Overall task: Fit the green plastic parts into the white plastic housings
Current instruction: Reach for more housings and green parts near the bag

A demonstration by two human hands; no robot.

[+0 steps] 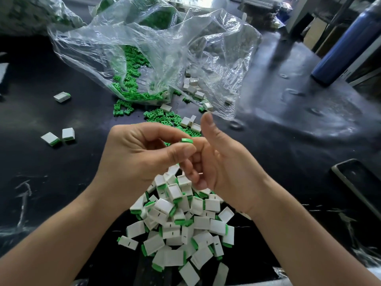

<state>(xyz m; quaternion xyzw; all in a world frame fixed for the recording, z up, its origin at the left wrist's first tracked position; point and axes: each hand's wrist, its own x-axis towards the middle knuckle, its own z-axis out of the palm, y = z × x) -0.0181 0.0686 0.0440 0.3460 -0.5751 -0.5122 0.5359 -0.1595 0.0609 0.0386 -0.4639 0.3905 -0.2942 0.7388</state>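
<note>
Green parts [127,79] into housings [192,87]: judged well along but unfinished. A pile [181,223] of fitted housings lies nearest the person, and unfitted stock remains beyond it.
Bag [165,48]: clear, crumpled and open, beyond the pile. It holds loose green parts on its left side and a few empty housings on its right.
Spill [162,116]: green parts and some empty housings between the bag and the pile, not yet fitted.
Strays [68,134]: three fitted housings left of the pile, well apart from it.
Left hand [142,153]: above the pile, fingers curled, thumb and forefinger pinching one green part [187,140].
Right hand [218,162]: touching the left hand, thumb raised, fingers curled. I cannot tell whether they hold a housing.
Green part: at the fingertips, above the pile's far edge.
</note>
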